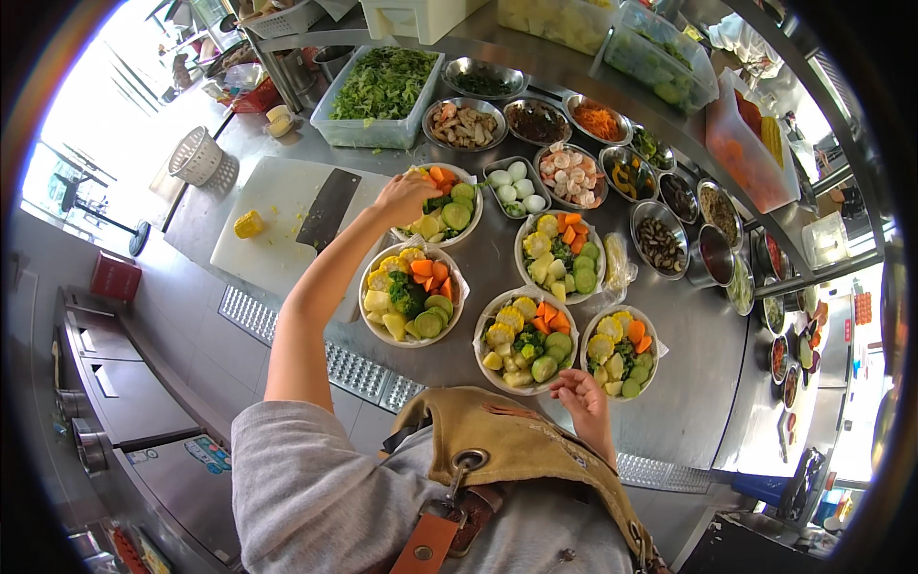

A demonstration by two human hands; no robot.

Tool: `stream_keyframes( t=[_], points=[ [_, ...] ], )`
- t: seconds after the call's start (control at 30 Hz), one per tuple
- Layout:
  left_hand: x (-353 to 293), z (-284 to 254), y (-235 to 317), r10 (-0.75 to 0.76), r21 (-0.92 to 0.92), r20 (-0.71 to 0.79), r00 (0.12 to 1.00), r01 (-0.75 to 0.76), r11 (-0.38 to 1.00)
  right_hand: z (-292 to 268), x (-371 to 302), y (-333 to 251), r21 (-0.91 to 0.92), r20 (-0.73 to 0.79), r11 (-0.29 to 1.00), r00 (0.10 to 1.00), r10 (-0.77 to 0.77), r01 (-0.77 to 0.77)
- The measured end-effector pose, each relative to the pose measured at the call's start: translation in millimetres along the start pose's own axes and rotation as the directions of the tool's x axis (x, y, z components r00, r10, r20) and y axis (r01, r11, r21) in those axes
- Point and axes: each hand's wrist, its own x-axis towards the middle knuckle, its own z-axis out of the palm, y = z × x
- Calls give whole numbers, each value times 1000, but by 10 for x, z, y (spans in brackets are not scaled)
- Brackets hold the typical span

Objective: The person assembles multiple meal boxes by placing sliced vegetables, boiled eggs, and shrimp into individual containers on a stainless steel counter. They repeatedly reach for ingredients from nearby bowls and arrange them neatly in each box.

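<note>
Bowls [417, 342]: four look filled, fifth [479, 212] maybe unfinished under left hand [405, 199] | right hand [583, 399] loosely curled near counter's [693, 383] front edge | can't tell either grip tbh

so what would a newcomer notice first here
Probably the five bowls of bright vegetables in the middle of the steel counter, with the left hand at the farthest of them. Next, perhaps, the broad dark cleaver lying on the white cutting board to the left. Behind, the big clear tub of chopped greens stands out beside smaller metal bowls.
</note>
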Motion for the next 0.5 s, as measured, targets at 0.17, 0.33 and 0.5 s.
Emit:
stream_keyframes(
  t=[0.17,0.33,0.5],
  points=[
    [-37,-48,68,114,161,100,988,-129,978,-37,-4,20,-2,0,1000,1000,17,-17],
    [30,-288,-8,-31,30,-29,999,32,999,-39,-2,40,11,8,1000,1000,-10,10],
    [5,-243,12,-55,115,137,989,40,993,-46,5,49,18,12,1000,1000,-8,7]
  ],
)
